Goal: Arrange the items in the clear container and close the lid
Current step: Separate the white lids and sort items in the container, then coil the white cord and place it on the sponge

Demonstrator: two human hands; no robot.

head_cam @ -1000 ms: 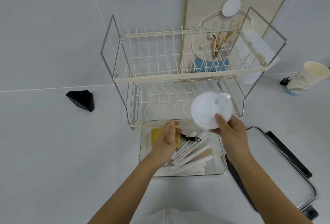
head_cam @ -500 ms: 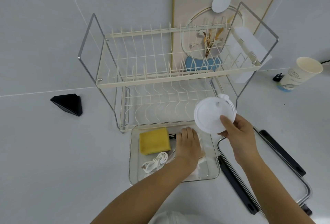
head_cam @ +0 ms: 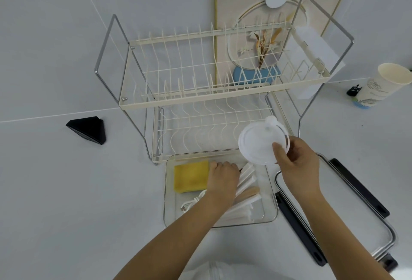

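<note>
The clear container lies on the white counter in front of the dish rack. Inside it are a yellow sponge at the left, a coiled white cable near the front, and several white wrapped sticks at the right. My left hand is down inside the container, palm down with the fingers curled between sponge and sticks. A dark bit of cord peeks out at its fingertips. My right hand holds a round white plastic lid above the container's far right corner. The container's own lid, clear with black latches, lies to the right.
A two-tier cream wire dish rack stands directly behind the container. A paper cup stands at the far right, a black triangular object at the left. A decorated board leans on the wall behind the rack.
My left hand, which held a black cord above the container, has gone down among the items inside. My right hand keeps the round white lid at about the same spot.
</note>
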